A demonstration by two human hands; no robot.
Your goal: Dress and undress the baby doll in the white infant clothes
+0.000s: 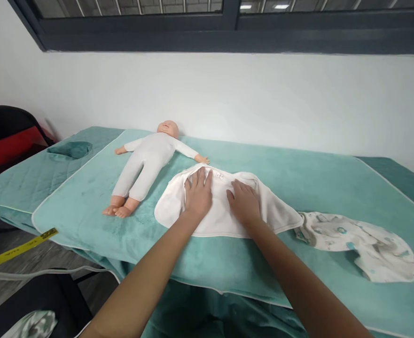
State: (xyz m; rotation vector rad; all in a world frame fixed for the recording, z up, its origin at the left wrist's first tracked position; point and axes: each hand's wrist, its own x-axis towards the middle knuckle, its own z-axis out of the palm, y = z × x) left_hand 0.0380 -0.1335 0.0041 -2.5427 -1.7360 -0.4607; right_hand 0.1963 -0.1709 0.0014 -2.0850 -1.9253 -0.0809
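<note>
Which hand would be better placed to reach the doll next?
Probably the left hand: it rests on the white cloth, on the side nearer the doll, close to one of its outstretched arms. The right hand rests on that cloth too, but farther away.

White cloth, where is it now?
In the head view, the white cloth lies centrally under the left hand and right hand, between the doll at left and patterned cloth at right.

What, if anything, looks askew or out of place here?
The printed cloth, at the right, lies bunched and rumpled, unlike the flatter white cloth under the left hand and right hand. No spill shows.
</note>
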